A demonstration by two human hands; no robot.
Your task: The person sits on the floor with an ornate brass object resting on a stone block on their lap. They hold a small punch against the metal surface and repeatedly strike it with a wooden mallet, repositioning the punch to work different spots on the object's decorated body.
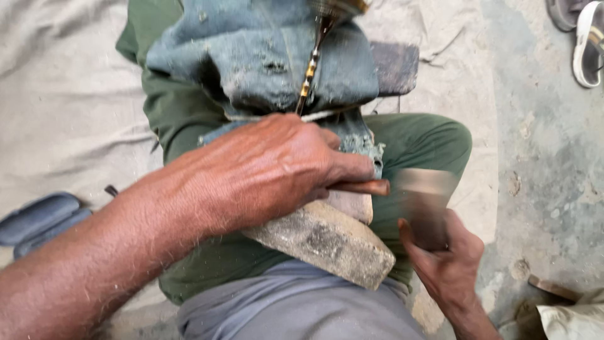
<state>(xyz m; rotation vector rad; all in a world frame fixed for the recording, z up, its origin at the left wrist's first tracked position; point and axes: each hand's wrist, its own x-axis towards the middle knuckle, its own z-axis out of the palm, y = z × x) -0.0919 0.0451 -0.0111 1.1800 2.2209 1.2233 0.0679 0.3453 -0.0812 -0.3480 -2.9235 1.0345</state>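
- Fingers (340, 169) of the left hand (264, 170) clench a slim wooden stick (368, 186), pinning it against a stone block (327, 242) on the lap.
- Right hand (443, 261) grips a blurred, heavy-looking mallet (425, 198) low on its body.
- Stick seems stiff, light; hold near its tip.

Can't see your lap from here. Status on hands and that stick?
Left hand shut on brown stick, pinned over stone block. Right hand shut on blurred tool beside the tip. Nothing between them.
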